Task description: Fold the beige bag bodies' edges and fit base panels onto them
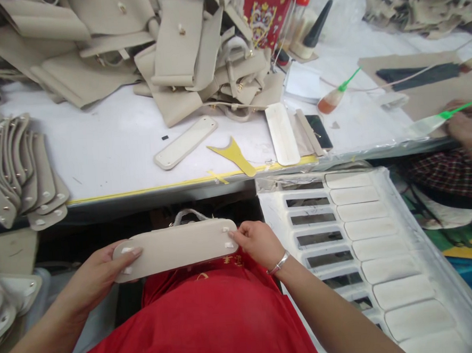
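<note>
Between both hands I hold a long beige leather bag panel (180, 246) with rounded ends and small white tabs near its corners. My left hand (101, 270) grips the left end, thumb on top. My right hand (258, 241) pinches the right end near the white tabs. A thin handle (190, 215) shows just behind the panel's upper edge. Below lies a red apron (197, 322) over my lap. On the table ahead are a pale oblong panel (186, 142), a yellow notched template (235, 156) and another white oblong panel (282, 135).
Beige bag pieces (105, 62) are heaped at the back. Stacked strips (15, 168) stand at the left. A slotted white rack (279, 222) with several oblong panels is on my right. A glue bottle (331, 100) lies on the table. A co-worker's hand (462, 125) holds a green-tipped bottle.
</note>
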`<state>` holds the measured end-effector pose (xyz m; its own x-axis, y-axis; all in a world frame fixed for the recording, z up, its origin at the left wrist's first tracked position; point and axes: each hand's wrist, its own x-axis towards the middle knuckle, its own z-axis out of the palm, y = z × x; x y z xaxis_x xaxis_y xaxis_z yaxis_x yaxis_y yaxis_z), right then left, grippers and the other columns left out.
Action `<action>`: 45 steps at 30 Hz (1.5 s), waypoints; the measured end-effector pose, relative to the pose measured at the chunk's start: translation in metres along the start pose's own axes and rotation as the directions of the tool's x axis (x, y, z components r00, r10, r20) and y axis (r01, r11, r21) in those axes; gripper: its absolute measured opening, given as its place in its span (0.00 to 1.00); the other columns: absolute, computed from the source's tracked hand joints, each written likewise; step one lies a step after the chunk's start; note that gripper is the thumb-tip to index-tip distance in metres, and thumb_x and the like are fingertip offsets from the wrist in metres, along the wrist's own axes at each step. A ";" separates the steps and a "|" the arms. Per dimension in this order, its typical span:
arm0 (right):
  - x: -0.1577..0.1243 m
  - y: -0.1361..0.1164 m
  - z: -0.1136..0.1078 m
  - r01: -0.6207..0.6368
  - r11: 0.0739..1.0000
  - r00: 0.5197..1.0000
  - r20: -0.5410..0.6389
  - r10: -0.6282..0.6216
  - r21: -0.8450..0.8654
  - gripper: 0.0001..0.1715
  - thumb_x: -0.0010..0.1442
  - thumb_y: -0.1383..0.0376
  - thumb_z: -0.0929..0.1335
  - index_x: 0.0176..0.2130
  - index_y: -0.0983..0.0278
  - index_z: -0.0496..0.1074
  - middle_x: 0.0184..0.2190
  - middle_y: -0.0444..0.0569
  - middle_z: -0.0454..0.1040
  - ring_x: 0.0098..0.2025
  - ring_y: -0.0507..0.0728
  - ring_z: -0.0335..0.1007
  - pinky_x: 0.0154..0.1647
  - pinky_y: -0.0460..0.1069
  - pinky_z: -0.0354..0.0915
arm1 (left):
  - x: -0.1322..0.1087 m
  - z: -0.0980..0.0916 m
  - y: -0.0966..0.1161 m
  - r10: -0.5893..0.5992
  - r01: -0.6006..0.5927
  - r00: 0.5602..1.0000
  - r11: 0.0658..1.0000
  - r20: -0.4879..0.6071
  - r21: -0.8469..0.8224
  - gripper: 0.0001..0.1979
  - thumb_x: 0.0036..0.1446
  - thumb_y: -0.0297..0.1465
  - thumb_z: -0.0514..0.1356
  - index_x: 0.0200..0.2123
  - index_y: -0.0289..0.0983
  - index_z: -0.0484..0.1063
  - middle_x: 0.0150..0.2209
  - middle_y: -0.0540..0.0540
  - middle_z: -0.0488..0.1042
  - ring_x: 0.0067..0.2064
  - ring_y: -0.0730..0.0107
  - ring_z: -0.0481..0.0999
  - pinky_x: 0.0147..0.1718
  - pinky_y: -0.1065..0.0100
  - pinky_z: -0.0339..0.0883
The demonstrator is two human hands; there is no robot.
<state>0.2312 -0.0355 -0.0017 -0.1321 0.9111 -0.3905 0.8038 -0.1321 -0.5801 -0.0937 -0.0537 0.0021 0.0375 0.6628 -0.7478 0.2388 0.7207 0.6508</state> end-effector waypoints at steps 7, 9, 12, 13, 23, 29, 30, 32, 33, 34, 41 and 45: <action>-0.001 -0.004 0.000 -0.037 0.999 0.999 0.021 0.037 0.008 0.23 0.58 0.52 0.62 0.20 0.63 0.66 0.19 0.45 0.70 0.22 0.51 0.62 0.24 0.46 0.51 | -0.015 -0.011 0.008 0.013 -0.014 0.997 1.000 -0.073 -0.014 0.23 0.47 0.44 0.62 0.43 0.36 0.69 0.33 0.48 0.74 0.33 0.69 0.72 0.28 0.73 0.68; 0.000 -0.005 0.000 -0.039 0.999 0.998 0.039 0.039 0.015 0.24 0.58 0.50 0.60 0.20 0.63 0.66 0.19 0.44 0.70 0.23 0.51 0.63 0.24 0.46 0.52 | -0.019 -0.017 0.008 0.008 -0.005 0.994 1.000 -0.106 0.031 0.22 0.45 0.45 0.62 0.39 0.36 0.71 0.31 0.48 0.73 0.31 0.69 0.73 0.25 0.72 0.69; 0.001 -0.007 0.001 -0.064 0.998 0.994 0.086 0.061 0.028 0.25 0.58 0.48 0.59 0.21 0.62 0.66 0.17 0.44 0.69 0.22 0.52 0.63 0.24 0.46 0.53 | -0.019 -0.025 0.004 0.027 -0.011 0.992 0.992 -0.124 0.129 0.20 0.45 0.47 0.61 0.31 0.34 0.72 0.24 0.49 0.71 0.26 0.71 0.71 0.20 0.74 0.66; 0.002 -0.007 0.001 -0.075 0.997 0.992 0.099 0.073 0.022 0.26 0.57 0.47 0.59 0.21 0.62 0.66 0.17 0.44 0.69 0.22 0.52 0.64 0.23 0.46 0.54 | -0.018 -0.027 0.001 0.041 -0.023 0.991 0.989 -0.129 0.143 0.20 0.46 0.47 0.60 0.29 0.34 0.71 0.21 0.50 0.69 0.23 0.73 0.70 0.19 0.75 0.65; 0.007 -0.013 0.006 -0.152 0.988 0.974 0.167 0.152 -0.014 0.29 0.53 0.41 0.60 0.19 0.61 0.65 0.14 0.44 0.67 0.18 0.52 0.61 0.19 0.46 0.54 | -0.002 -0.038 -0.019 0.170 -0.150 0.966 0.982 -0.192 0.116 0.17 0.49 0.43 0.58 0.24 0.34 0.67 0.15 0.55 0.62 0.16 0.81 0.60 0.13 0.79 0.52; 0.006 -0.018 0.008 -0.191 0.982 0.969 0.161 0.189 -0.005 0.28 0.52 0.42 0.61 0.20 0.62 0.66 0.13 0.43 0.67 0.16 0.51 0.59 0.18 0.45 0.55 | -0.008 -0.042 -0.023 0.252 -0.258 0.950 0.966 -0.184 -0.011 0.16 0.51 0.42 0.58 0.25 0.34 0.68 0.15 0.55 0.62 0.17 0.81 0.60 0.16 0.78 0.53; 0.006 -0.019 0.008 -0.190 0.982 0.970 0.155 0.189 -0.008 0.28 0.52 0.42 0.61 0.19 0.62 0.66 0.13 0.43 0.66 0.16 0.51 0.59 0.18 0.45 0.55 | -0.007 -0.042 -0.024 0.259 -0.265 0.948 0.964 -0.185 -0.008 0.16 0.51 0.42 0.58 0.25 0.34 0.68 0.15 0.55 0.62 0.17 0.81 0.60 0.16 0.78 0.52; 0.005 -0.020 0.007 -0.181 0.983 0.973 0.143 0.181 -0.016 0.28 0.52 0.43 0.61 0.19 0.62 0.66 0.13 0.43 0.66 0.16 0.50 0.58 0.18 0.45 0.55 | -0.003 -0.042 -0.029 0.259 -0.260 0.948 0.965 -0.187 0.017 0.16 0.51 0.42 0.58 0.25 0.34 0.68 0.16 0.55 0.62 0.18 0.81 0.60 0.16 0.78 0.52; 0.005 -0.021 0.007 -0.176 0.984 0.974 0.139 0.177 -0.018 0.28 0.53 0.43 0.61 0.19 0.62 0.65 0.13 0.43 0.66 0.15 0.50 0.58 0.18 0.45 0.55 | 0.000 -0.042 -0.031 0.254 -0.253 0.949 0.967 -0.185 0.028 0.16 0.51 0.42 0.58 0.24 0.33 0.68 0.16 0.54 0.62 0.18 0.81 0.60 0.16 0.77 0.52; 0.004 -0.021 0.007 -0.172 0.985 0.976 0.136 0.173 -0.017 0.28 0.53 0.43 0.60 0.19 0.62 0.65 0.13 0.44 0.66 0.15 0.50 0.58 0.18 0.45 0.55 | 0.002 -0.041 -0.033 0.248 -0.246 0.951 0.969 -0.184 0.035 0.17 0.51 0.43 0.58 0.24 0.33 0.68 0.16 0.54 0.62 0.18 0.80 0.60 0.16 0.77 0.51; 0.004 -0.019 0.009 -0.189 0.982 0.973 0.136 0.185 0.011 0.28 0.52 0.43 0.61 0.19 0.62 0.65 0.13 0.43 0.67 0.16 0.50 0.59 0.18 0.45 0.56 | 0.002 -0.037 -0.030 0.248 -0.246 0.939 0.968 -0.236 0.041 0.17 0.50 0.44 0.58 0.23 0.34 0.67 0.15 0.55 0.61 0.17 0.80 0.59 0.16 0.77 0.51; 0.004 -0.017 0.010 -0.193 0.981 0.972 0.142 0.189 0.014 0.27 0.52 0.43 0.62 0.20 0.63 0.66 0.14 0.43 0.67 0.17 0.50 0.59 0.18 0.44 0.55 | -0.002 -0.037 -0.029 0.270 -0.279 0.933 0.960 -0.238 -0.003 0.16 0.51 0.43 0.57 0.24 0.34 0.67 0.15 0.55 0.61 0.17 0.81 0.59 0.16 0.78 0.50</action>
<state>0.2113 -0.0337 -0.0003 -0.0584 0.8050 -0.5904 0.8057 -0.3112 -0.5041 -0.1365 -0.0687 -0.0108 -0.1313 0.8616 -0.4904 0.2158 0.5076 0.8341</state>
